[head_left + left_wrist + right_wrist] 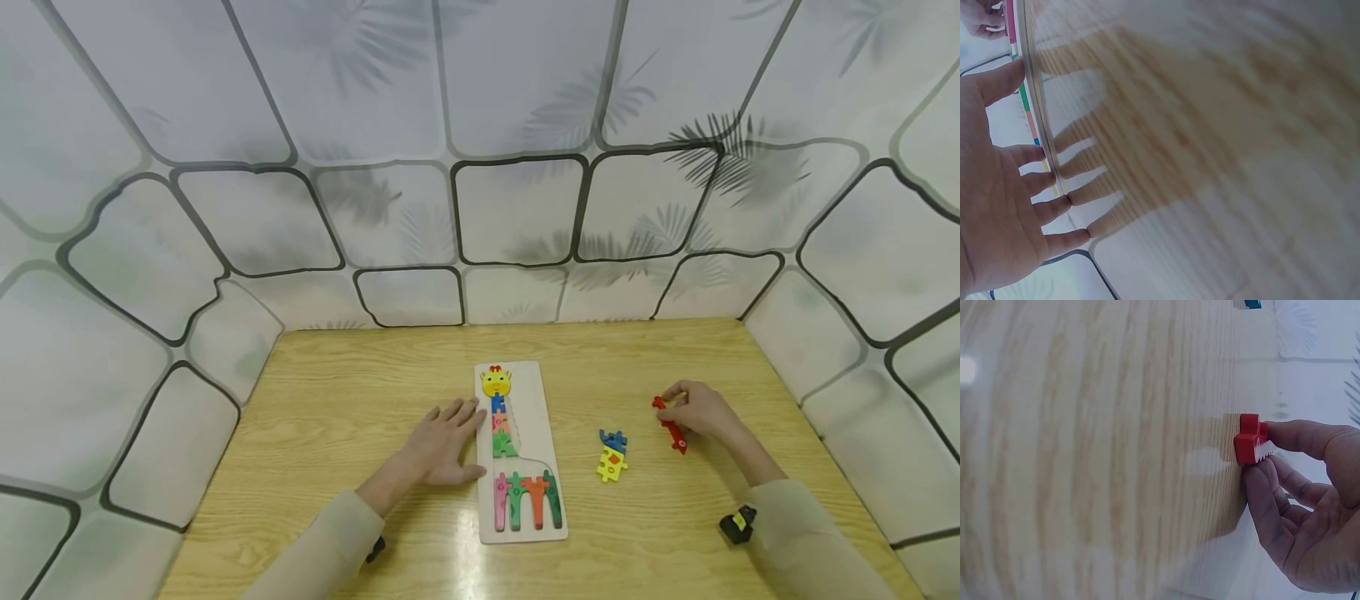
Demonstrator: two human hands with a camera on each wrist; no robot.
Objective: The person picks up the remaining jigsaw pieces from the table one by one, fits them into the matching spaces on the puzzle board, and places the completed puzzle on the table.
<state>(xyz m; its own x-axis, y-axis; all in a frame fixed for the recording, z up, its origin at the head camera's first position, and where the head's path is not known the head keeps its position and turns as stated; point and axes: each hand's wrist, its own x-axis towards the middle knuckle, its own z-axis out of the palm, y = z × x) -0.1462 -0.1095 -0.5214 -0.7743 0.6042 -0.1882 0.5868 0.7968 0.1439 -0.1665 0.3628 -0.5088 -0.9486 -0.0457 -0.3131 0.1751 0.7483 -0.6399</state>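
Note:
A white puzzle board (532, 408) holds a yellow giraffe head (496, 382), blue, pink and green neck pieces (501, 442), and several leg pieces (536, 500). My left hand (444, 446) is spread at the board's left edge, fingertips and thumb right at its rim; in the left wrist view the fingers are straight. To the right of the board, my right hand (697, 410) pinches a long red puzzle piece (675, 435) between thumb and fingers. The right wrist view shows the red piece (1248, 440) end-on, close over the table.
A blue puzzle piece (615, 440) and a yellow puzzle piece (612, 464) lie together between the board and my right hand. The wooden table (360, 367) meets patterned walls (510, 292) at the back and sides. A small black device (738, 525) sits at the right wrist.

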